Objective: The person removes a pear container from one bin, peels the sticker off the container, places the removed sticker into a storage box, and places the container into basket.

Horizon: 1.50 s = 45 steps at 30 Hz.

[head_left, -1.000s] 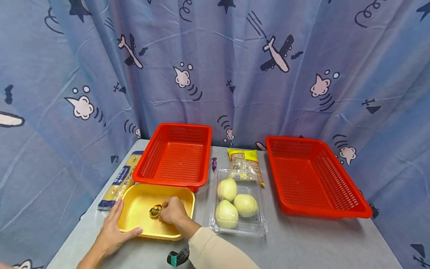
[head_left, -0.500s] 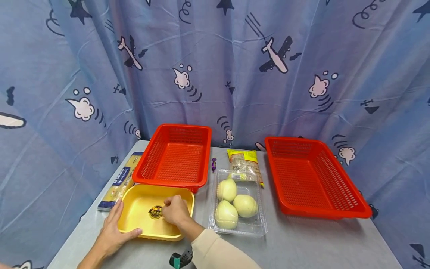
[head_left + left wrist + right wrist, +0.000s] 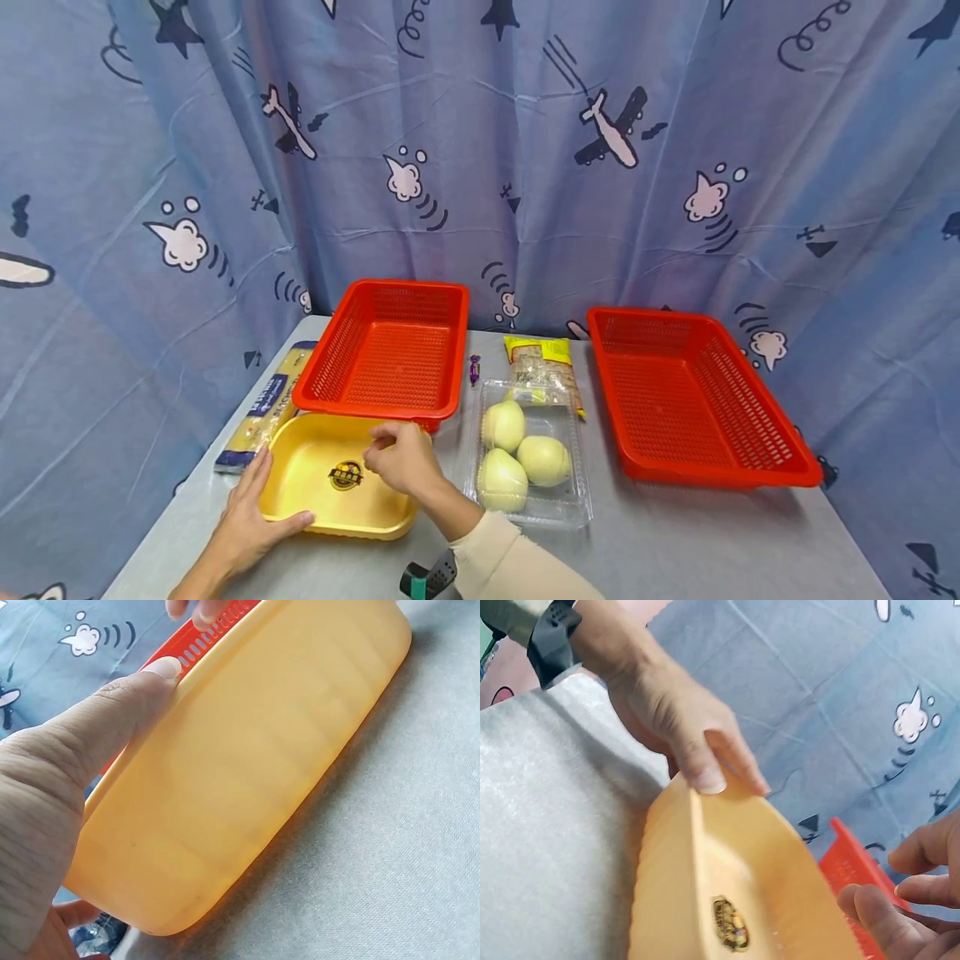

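My left hand [image 3: 245, 508] holds a yellow plastic basin [image 3: 300, 468] at its near left corner, the thumb along the near rim and the fingers along the left wall. On the basin's floor is a round black-and-gold sticker [image 3: 346, 475], also visible in the right wrist view. Over the basin's right side is my right hand [image 3: 408, 460], its fingers loosely bent. In the right wrist view, the fingertips [image 3: 859, 900] of that hand stand apart with nothing visible between them. The left wrist view shows the basin's outer wall [image 3: 247, 750] resting on the grey tabletop.
A red basket [image 3: 401, 362] stands directly behind the basin, another red basket [image 3: 667, 417] at right. Between them are a purple-wrapped candy [image 3: 474, 369], a yellow-topped food bag [image 3: 555, 358] and a clear box with several pale round fruits [image 3: 543, 460]. A long pasta-like pack [image 3: 251, 433] lies left.
My right hand has drawn away from the sticker, up and to the right, uncovering it fully. The left hand stays on the basin.
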Motion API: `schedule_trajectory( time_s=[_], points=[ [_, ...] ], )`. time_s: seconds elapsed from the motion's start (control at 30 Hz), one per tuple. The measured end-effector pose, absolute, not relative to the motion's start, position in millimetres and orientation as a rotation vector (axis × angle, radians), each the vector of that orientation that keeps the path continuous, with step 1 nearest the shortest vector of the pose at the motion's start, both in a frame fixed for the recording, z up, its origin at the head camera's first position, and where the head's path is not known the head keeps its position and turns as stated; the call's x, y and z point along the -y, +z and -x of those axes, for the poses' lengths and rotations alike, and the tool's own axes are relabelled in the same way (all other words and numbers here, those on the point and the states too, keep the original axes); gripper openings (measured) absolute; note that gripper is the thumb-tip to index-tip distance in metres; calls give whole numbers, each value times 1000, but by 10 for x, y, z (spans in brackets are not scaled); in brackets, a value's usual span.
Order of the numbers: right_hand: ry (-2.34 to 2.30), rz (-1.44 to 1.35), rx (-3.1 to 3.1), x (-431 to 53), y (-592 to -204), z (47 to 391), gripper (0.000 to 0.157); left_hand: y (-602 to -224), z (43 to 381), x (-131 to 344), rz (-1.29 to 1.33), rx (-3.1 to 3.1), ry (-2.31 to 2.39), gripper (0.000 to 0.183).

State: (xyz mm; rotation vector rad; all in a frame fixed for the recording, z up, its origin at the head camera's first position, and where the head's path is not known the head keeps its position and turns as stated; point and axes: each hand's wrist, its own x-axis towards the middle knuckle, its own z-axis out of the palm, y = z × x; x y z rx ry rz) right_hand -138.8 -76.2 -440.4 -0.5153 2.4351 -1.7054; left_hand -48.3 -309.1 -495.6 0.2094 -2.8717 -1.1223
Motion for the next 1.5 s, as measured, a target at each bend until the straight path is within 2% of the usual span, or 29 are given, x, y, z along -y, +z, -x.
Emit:
schedule_trajectory(
  time_s=[0.73, 1.5],
  points=[
    [-1986, 664, -2100, 204, -3902, 1211, 29, -4975, 490, 3103, -225, 2872, -1124, 119],
    [-2022, 671, -2254, -379, -3838, 1132, 34, -4963, 488, 3099, -216, 2876, -1108, 118]
  ],
)
